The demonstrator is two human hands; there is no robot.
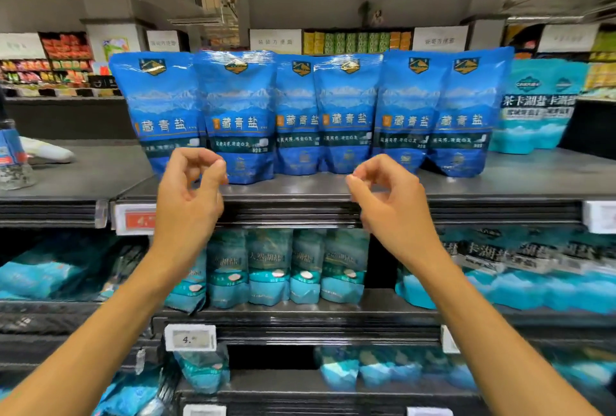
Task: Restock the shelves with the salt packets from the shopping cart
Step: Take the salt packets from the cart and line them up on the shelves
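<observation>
1. While six blue salt packets (311, 114) stand upright in a row on the top shelf (500, 182), both hands are raised just in front of its front edge.
2. Left hand (188, 197): fingers (213, 175) loosely curled, holding nothing, just before the second packet from the left.
3. Right hand (388, 202): fingers (358, 182) loosely curled too, holding nothing, below the fourth and fifth packets.
4. Teal packets (533, 109) stand to the right of the blue row on the same shelf.
5. More teal packets (286, 265) fill the lower shelves, with price tags (190, 337) on the edges.
</observation>
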